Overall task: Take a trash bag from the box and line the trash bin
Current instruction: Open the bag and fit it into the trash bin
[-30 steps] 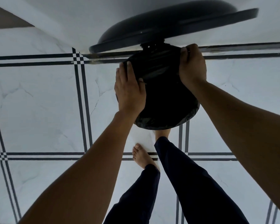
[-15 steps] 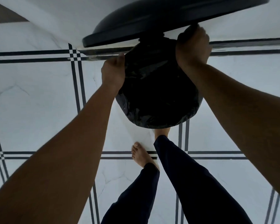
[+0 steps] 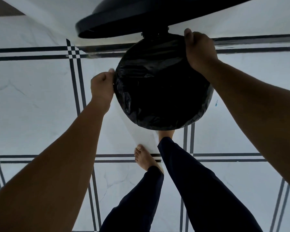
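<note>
A round black trash bin (image 3: 206, 114) stands on the floor in front of me, its hinged lid (image 3: 141, 15) raised above its far edge. A black trash bag (image 3: 157, 84) is spread over the bin's mouth and folded down over the rim. My left hand (image 3: 101, 87) pinches the bag's edge at the left side of the rim. My right hand (image 3: 199, 49) grips the bag's edge at the far right of the rim. The bag box is not in view.
White marble floor tiles (image 3: 32, 101) with dark border lines lie all around the bin. My bare feet (image 3: 145, 158) and dark trouser legs (image 3: 199, 190) stand just in front of the bin. A pale wall base (image 3: 49, 12) runs behind the lid.
My left hand has slid down along the left side of the rim, pulling the bag's edge with it. My right hand has stayed at the far right edge. The view has shifted slightly.
</note>
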Demonstrator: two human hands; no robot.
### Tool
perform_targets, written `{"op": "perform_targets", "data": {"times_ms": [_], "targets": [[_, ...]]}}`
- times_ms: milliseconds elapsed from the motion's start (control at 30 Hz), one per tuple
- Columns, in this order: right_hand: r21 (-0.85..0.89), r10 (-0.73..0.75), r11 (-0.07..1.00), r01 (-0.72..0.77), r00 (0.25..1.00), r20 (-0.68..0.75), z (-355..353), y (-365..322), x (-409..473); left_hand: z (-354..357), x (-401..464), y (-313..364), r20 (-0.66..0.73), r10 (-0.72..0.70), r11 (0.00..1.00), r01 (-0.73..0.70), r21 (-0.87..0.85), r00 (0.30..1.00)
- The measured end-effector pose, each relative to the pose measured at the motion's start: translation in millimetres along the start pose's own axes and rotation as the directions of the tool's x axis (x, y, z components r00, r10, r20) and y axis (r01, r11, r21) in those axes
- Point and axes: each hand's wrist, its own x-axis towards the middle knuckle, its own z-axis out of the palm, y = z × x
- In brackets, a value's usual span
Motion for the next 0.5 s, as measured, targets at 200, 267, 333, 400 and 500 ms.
{"op": "perform_targets", "data": {"times_ms": [200,267,333,400,500], "targets": [[-0.011,0.021,1.000,-0.022,0.998,-0.058,3.0,-4.0,-1.0,6.9,-8.2,18.5,0.101,0.062,0.984,-0.044,-0.172,0.993],[-0.004,0.008,1.000,-0.008,0.996,-0.084,3.3,-4.8,-1.9,3.9,-7.4,13.9,0.104,-0.003,0.965,0.030,-0.260,0.995],[-0.005,-0.018,1.000,0.018,0.996,-0.088,4.8,-3.0,-1.6,4.2,-1.3,11.8,0.102,-0.037,0.962,0.063,-0.266,0.994],[-0.021,-0.040,0.999,0.039,0.996,-0.076,4.4,-1.3,0.3,8.3,6.9,16.0,0.071,-0.024,0.978,0.038,-0.203,0.997],[-0.027,-0.029,0.999,0.027,0.998,-0.061,5.5,-3.0,3.3,12.7,19.9,31.0,-0.003,0.004,0.994,-0.005,-0.106,1.000]]}}
